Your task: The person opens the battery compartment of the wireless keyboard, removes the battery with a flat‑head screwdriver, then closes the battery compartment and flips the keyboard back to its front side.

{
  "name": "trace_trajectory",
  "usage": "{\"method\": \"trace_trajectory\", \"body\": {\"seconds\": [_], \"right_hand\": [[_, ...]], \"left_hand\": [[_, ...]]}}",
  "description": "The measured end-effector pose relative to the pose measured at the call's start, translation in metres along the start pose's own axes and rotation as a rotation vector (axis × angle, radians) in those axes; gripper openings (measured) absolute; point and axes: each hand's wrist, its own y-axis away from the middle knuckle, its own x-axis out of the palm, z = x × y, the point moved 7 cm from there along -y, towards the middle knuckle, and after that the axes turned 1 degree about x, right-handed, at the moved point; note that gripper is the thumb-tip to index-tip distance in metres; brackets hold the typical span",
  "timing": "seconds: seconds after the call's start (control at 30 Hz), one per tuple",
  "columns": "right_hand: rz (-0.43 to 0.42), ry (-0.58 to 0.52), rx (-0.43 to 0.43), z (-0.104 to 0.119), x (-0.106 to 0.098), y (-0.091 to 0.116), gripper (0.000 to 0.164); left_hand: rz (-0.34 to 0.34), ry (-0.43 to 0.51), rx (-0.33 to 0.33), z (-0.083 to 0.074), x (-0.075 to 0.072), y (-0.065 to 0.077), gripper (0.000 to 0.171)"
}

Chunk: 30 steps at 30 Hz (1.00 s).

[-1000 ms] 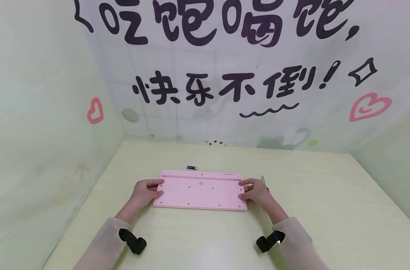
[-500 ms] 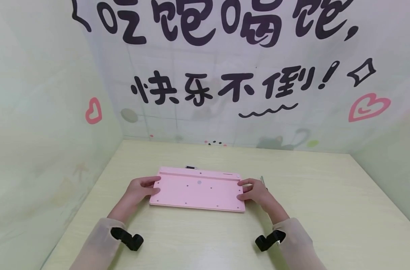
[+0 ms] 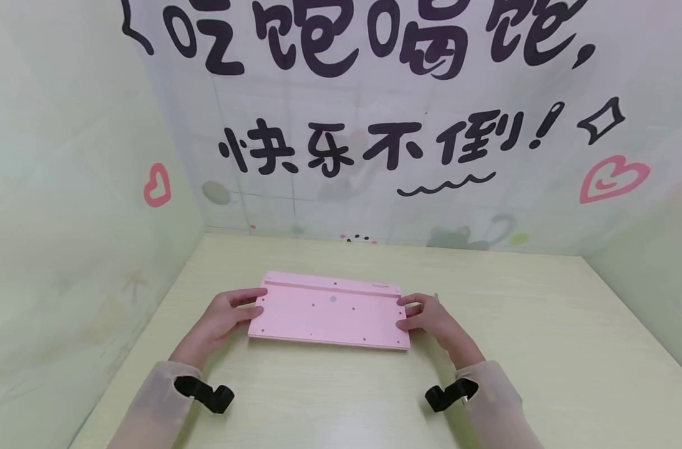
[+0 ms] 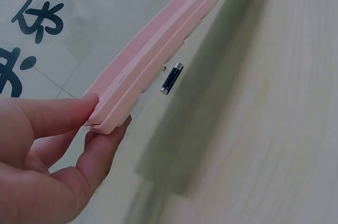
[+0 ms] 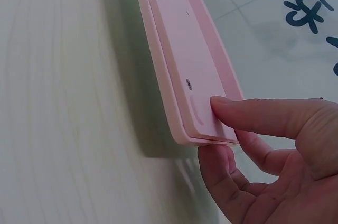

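Note:
A pink keyboard [image 3: 330, 312], its screw-dotted underside facing the head camera, hangs above the table with its shadow below. My left hand [image 3: 223, 318] pinches one short end between thumb and fingers. The other end is gripped the same way by my right hand [image 3: 427, 315]. Key edges show along the lower face of the keyboard [image 4: 163, 49] in the left wrist view. In the right wrist view, the thumb of my right hand [image 5: 280, 150] presses on the underside near a corner.
A small dark battery [image 4: 171, 78] with silver ends lies on the table beyond the keyboard, hidden in the head view. Behind the right hand, the tip of a thin greyish item [image 3: 437, 297] shows. Printed cloth walls [image 3: 341, 206] border the pale wooden table [image 3: 318, 399].
The keyboard has risen and shifted slightly left, its left end lifting more, and now covers the battery in the head view. Both hands keep their hold; the left one moved outward and up.

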Motion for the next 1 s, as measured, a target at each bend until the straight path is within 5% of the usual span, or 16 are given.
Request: {"method": "trace_trajectory", "body": {"seconds": [0.43, 0.67, 1.0], "right_hand": [[0.063, -0.163, -0.063, 0.006, -0.006, 0.001, 0.05], [0.067, -0.187, -0.067, 0.007, -0.007, 0.001, 0.05], [0.089, -0.195, -0.084, 0.012, -0.008, 0.001, 0.05]], "left_hand": [[0.106, 0.084, 0.077, -0.022, 0.006, 0.01, 0.056], [0.21, 0.089, 0.116, -0.037, 0.015, 0.017, 0.053], [0.261, 0.102, 0.137, -0.053, 0.025, 0.024, 0.053]]}}
